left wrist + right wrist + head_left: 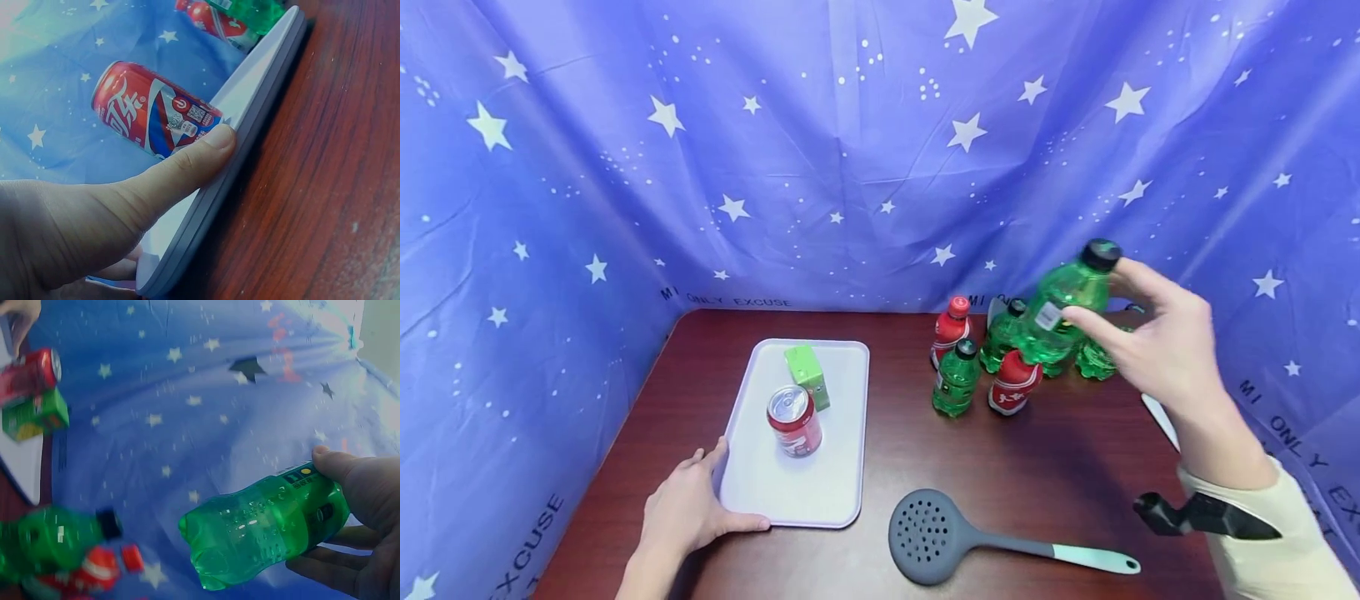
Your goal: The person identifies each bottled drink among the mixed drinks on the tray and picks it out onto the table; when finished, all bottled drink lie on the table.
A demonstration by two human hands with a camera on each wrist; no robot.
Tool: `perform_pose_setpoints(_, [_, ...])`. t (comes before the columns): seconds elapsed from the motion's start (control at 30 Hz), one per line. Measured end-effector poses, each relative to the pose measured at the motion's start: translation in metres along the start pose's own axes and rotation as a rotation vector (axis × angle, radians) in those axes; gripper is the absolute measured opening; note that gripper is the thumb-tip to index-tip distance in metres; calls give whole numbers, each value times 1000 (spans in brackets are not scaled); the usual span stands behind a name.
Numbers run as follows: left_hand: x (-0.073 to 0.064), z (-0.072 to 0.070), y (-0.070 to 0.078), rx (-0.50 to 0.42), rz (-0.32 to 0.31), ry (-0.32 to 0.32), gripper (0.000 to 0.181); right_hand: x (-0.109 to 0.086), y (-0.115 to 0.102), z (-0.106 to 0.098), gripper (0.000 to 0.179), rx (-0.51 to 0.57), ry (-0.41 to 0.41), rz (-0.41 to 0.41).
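Raised over a group of bottles, a green plastic bottle [1063, 304] with a black cap is gripped by my right hand [1168, 342]. In the right wrist view this bottle [262, 528] lies sideways across the picture, fingers and thumb around its labelled upper part. My left hand [688, 504] holds the near left corner of a white tray [805, 500], thumb along the front rim and fingers at the left side. On the tray stand a red soda can [795, 421] and a small green carton [807, 375] behind it. The can [156, 112] is close beyond the thumb in the left wrist view.
Below the raised bottle stand green bottles, among them one [957, 379] at the front, and red-labelled bottles [1015, 383]. A dark slotted skimmer [928, 533] with a mint handle end lies near the front. A starry blue cloth [850, 167] encloses the table.
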State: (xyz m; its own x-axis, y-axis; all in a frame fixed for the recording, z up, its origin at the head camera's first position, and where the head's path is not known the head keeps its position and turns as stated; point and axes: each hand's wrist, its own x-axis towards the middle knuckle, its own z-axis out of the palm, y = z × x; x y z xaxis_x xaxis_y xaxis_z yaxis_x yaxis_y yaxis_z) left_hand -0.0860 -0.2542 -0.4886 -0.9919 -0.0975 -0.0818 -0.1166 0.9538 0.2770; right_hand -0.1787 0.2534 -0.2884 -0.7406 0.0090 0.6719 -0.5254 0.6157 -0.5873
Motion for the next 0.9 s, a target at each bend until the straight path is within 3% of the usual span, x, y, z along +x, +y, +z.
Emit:
perform_pose_setpoints(0.3, [-1,-1,3,8,-3,-3,151,-21,34,-29,59,-136,71,151])
perform_pose_setpoints(0.47, [-2,-1,3,3,1,9,150,-31,52,-35,58,-191,102,177])
perform_pose_setpoints(0.9, [-3,-3,6,9,21,2,148,-55,94,-39,56,-264,-38,257])
